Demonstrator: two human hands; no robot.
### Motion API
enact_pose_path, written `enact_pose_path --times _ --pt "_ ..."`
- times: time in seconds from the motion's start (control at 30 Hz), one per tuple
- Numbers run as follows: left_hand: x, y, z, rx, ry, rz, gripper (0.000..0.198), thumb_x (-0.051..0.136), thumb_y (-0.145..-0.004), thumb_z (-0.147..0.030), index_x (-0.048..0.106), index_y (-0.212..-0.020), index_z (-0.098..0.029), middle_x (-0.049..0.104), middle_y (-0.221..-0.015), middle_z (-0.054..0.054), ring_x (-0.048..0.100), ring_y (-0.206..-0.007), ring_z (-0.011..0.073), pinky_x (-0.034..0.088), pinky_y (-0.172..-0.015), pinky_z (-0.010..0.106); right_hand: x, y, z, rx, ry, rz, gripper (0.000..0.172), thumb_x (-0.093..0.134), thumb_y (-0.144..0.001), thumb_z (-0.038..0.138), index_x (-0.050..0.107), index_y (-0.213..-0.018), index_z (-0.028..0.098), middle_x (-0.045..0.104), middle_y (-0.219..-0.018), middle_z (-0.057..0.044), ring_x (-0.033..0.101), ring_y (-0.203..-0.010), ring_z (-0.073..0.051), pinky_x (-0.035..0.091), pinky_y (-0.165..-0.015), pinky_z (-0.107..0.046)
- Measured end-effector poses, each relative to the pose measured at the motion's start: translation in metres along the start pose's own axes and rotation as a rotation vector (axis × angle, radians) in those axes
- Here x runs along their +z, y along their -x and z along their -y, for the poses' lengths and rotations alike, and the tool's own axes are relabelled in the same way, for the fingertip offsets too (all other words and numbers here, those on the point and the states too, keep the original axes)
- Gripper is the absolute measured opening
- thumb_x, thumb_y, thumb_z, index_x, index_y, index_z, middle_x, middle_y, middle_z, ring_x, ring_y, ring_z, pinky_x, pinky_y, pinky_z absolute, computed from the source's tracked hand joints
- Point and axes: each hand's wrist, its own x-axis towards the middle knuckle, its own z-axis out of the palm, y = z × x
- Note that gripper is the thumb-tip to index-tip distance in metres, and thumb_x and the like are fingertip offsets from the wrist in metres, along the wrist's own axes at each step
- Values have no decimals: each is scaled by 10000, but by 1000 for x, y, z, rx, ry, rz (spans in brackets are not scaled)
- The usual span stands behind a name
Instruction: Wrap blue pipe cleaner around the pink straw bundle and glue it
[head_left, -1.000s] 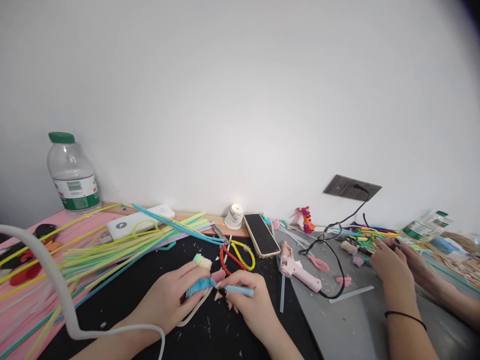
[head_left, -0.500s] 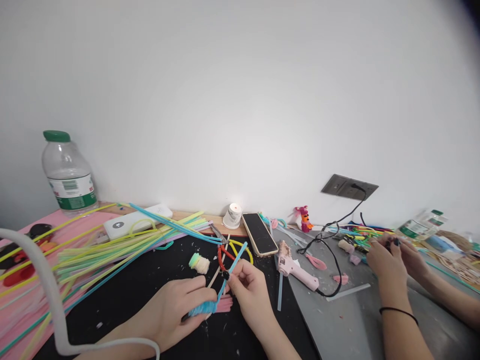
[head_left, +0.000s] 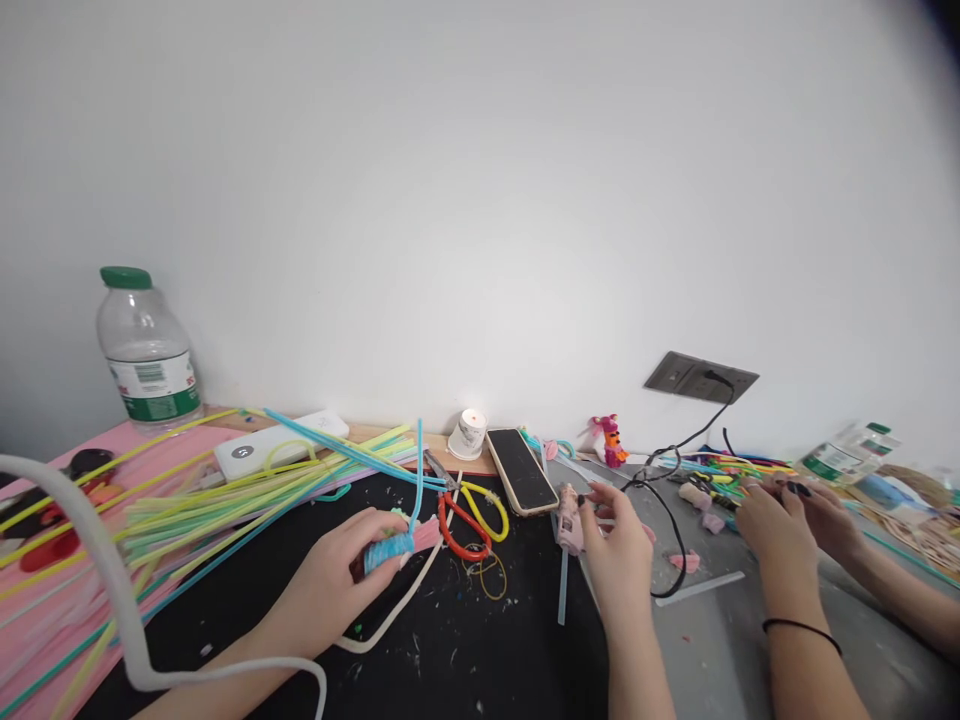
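Observation:
My left hand (head_left: pixel 341 575) is closed on a blue wound straw bundle (head_left: pixel 390 546) with a pink piece (head_left: pixel 427 534) beside it; one blue straw end sticks up from it. My right hand (head_left: pixel 619 560) has reached right and its fingers wrap the pink glue gun (head_left: pixel 570 520) lying at the edge of the grey mat. Red scissors (head_left: pixel 459 530) and yellow scissors (head_left: pixel 487 505) lie between my hands on the black mat (head_left: pixel 450 660).
A heap of coloured straws (head_left: pixel 225 490), a white power bank (head_left: pixel 277 440), a water bottle (head_left: pixel 146 350), a lit candle (head_left: pixel 471 430) and a phone (head_left: pixel 521 470) sit behind. Another person's hands (head_left: pixel 780 520) work at the right among coloured sticks. A black cord (head_left: pixel 675 540) runs to the wall socket (head_left: pixel 701 375).
My right hand let go of the blue straw and moved right onto the glue gun. My left hand kept the blue bundle, and the straw end now points up.

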Motion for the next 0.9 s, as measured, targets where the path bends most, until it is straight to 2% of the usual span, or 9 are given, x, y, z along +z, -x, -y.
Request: enact_pose_path --times 0.07,0.2,0.33,0.5,0.63,0.73,0.8,0.9 --pt "0 -1 1 -43 4 2 169 562 -840 -280 628 -979 -212 659 -863 13 600 -727 170 450 -606 234 -5 -5 -12 46 113 9 393 479 -755 266 580 -1106 120 665 -1018 -146 615 -899 -285 461 -785 -384" --pt "0 -3 5 -138 37 20 215 546 -845 -317 604 -1014 -197 637 -809 4 560 -661 158 419 -576 235 -8 -6 -25 139 383 220 500 464 -706 127 534 -1199 78 632 -1116 -185 572 -1090 -321 427 -884 -390" --pt "1 -3 6 -199 96 28 242 539 -847 -351 579 -1028 -196 618 -782 -2 521 -637 154 390 -566 239 -9 -4 -27 211 519 381 515 456 -738 102 505 -1250 128 587 -1218 -165 561 -1125 -321 438 -867 -389" --pt "2 -3 5 -220 123 16 224 543 -840 -353 581 -998 -198 574 -729 -18 483 -608 148 369 -555 238 -11 -5 -21 262 646 471 555 453 -740 90 483 -1289 167 540 -1289 -162 525 -1153 -360 448 -845 -447" --pt "2 -4 6 -208 119 -2 212 546 -838 -338 582 -992 -197 556 -722 -22 476 -600 144 368 -553 235 -9 -7 -19 277 707 503 533 481 -730 124 514 -1259 183 558 -1275 -161 512 -1160 -395 427 -869 -497" --pt "2 -4 6 -197 110 -17 203 545 -840 -333 583 -983 -193 558 -723 -19 481 -603 145 372 -553 236 -7 -9 -19 341 675 507 472 498 -739 189 552 -1207 207 617 -1185 -151 538 -1128 -407 422 -862 -516" --pt "1 -5 5 -198 109 -25 200 543 -840 -330 585 -974 -188 570 -739 -11 494 -611 148 379 -552 238 -8 -10 -20 365 623 458 423 485 -767 254 568 -1179 208 646 -1110 -159 573 -1075 -409 442 -819 -502" --pt "-1 -5 2 -191 96 -37 189 536 -842 -325 590 -959 -187 601 -786 9 527 -638 158 392 -556 242 -11 -11 -17 312 475 292 399 439 -811 324 586 -1150 175 675 -1002 -167 628 -963 -371 475 -732 -419"
